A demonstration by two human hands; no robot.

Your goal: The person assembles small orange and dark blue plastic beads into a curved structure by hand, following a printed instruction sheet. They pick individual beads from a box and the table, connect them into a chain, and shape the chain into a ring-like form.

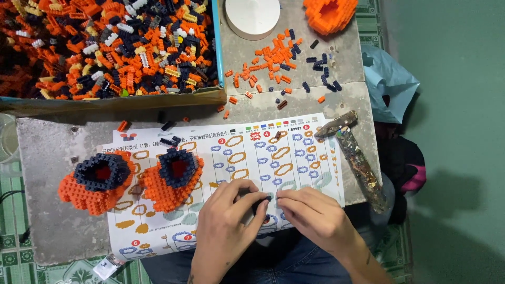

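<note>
— Over a grey slab table (pixel 63 231), left to right: what could go wrong?

— Two orange-and-navy brick flowers (pixel 97 181) and (pixel 173 179) sit at the left, one partly on the instruction sheet (pixel 294 158). A careless sweep of the left hand (pixel 226 221) could likely knock the nearer flower off the sheet. Both hands pinch one small dark brick piece (pixel 261 202) at the table's near edge; a slip could drop it into the lap.

— And the hands?

— Left fingers are curled narrow around the piece; the right hand (pixel 313 213) is closed on its other end, fingertips meeting.

— How does the piece look?

— Tiny, dark, mostly hidden between the fingers, over the sheet's lower part. Loose bricks (pixel 273 63) and a glittery hammer (pixel 355 155) lie further right.
</note>
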